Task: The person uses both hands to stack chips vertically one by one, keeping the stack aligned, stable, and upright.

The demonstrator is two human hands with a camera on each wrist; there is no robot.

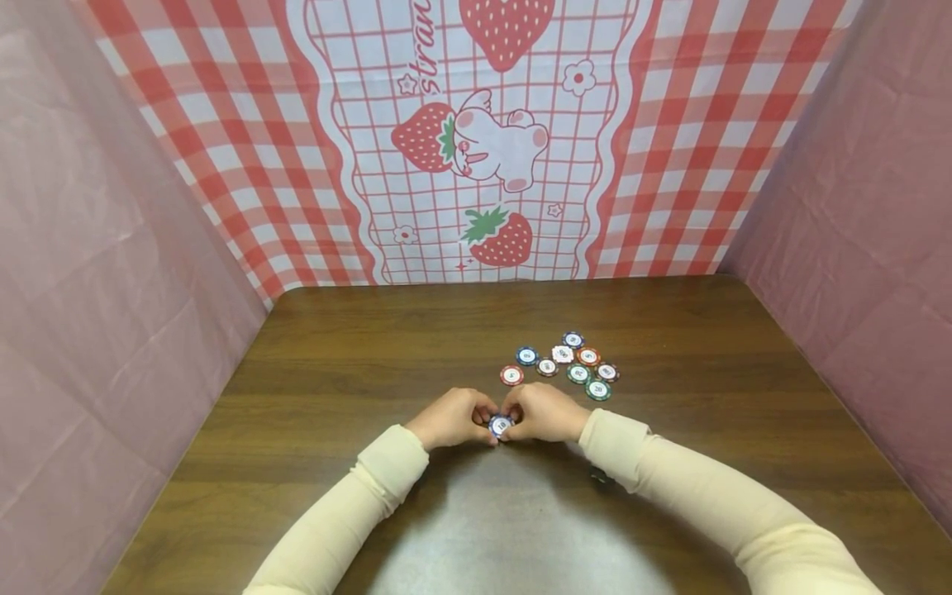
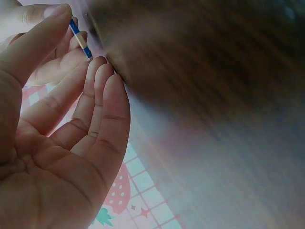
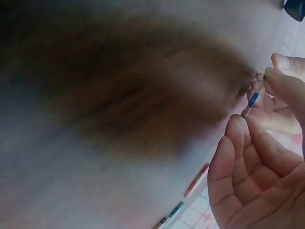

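A blue-and-white poker chip (image 1: 501, 426) marked 10 is held face-up toward the head camera between both hands. My left hand (image 1: 454, 417) pinches its left side between thumb and fingertip. From the other side my right hand (image 1: 549, 411) pinches the same chip. In the left wrist view the chip (image 2: 81, 39) shows edge-on, its rim striped blue and cream. The right wrist view also gives the chip (image 3: 253, 98) edge-on, between the thumb and fingers. Closest to the right hand on the table lies a red chip (image 1: 511, 376).
Several loose chips lie beyond the right hand, among them a blue chip (image 1: 527, 356), a white chip (image 1: 563, 354), an orange chip (image 1: 588, 356) and a green chip (image 1: 598, 389). The brown wooden table (image 1: 335, 355) meets a strawberry-patterned cloth (image 1: 483, 149) behind. Pink cloths hang at both sides.
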